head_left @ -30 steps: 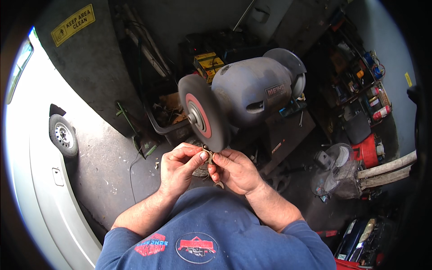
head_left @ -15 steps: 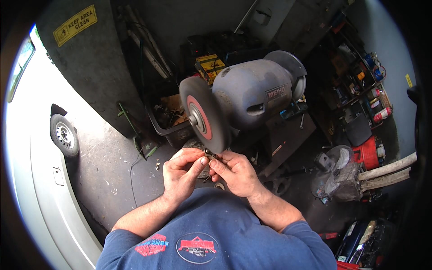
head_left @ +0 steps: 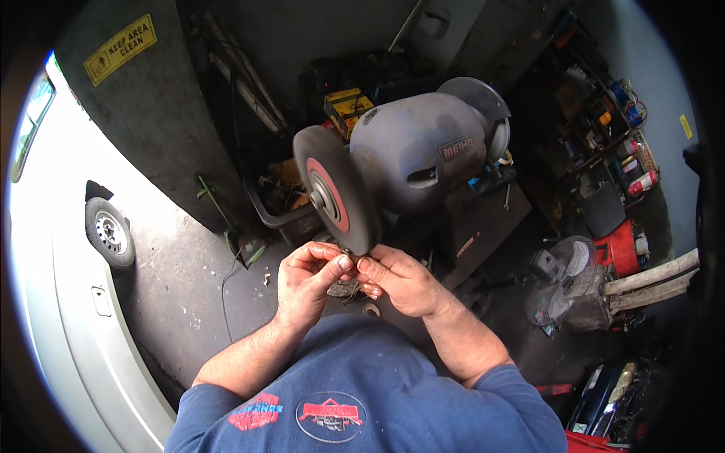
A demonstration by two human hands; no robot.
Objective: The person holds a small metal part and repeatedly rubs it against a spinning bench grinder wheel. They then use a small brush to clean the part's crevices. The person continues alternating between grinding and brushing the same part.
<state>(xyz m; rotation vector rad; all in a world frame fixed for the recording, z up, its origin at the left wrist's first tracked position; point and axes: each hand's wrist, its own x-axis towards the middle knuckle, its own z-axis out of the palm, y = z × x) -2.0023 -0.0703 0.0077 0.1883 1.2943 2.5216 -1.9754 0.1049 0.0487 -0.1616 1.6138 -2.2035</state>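
My left hand [head_left: 308, 287] and my right hand [head_left: 405, 281] are closed in pinches, thumbs toward each other, on a small dark metal part [head_left: 348, 254]. Fingers cover most of it, so its full shape is hidden. Both hands are right at the lower edge of a dark wheel [head_left: 362, 208] with a red centre, and the part appears to touch its rim. That wheel sits on the left end of a grey-blue bench grinder [head_left: 415, 147]. A guarded second wheel [head_left: 498, 140] is at the grinder's right end.
Behind the left wheel is a dark bin [head_left: 283, 219] of scraps. A yellow box [head_left: 347, 106] lies beyond the grinder. On the right stand a fan [head_left: 559, 279] and a red container [head_left: 618, 249]. A white vehicle [head_left: 75, 302] is at the left.
Both hands have moved slightly up, bringing the small metal part closer in against the wheel's lower rim. The whole view has shifted a little.
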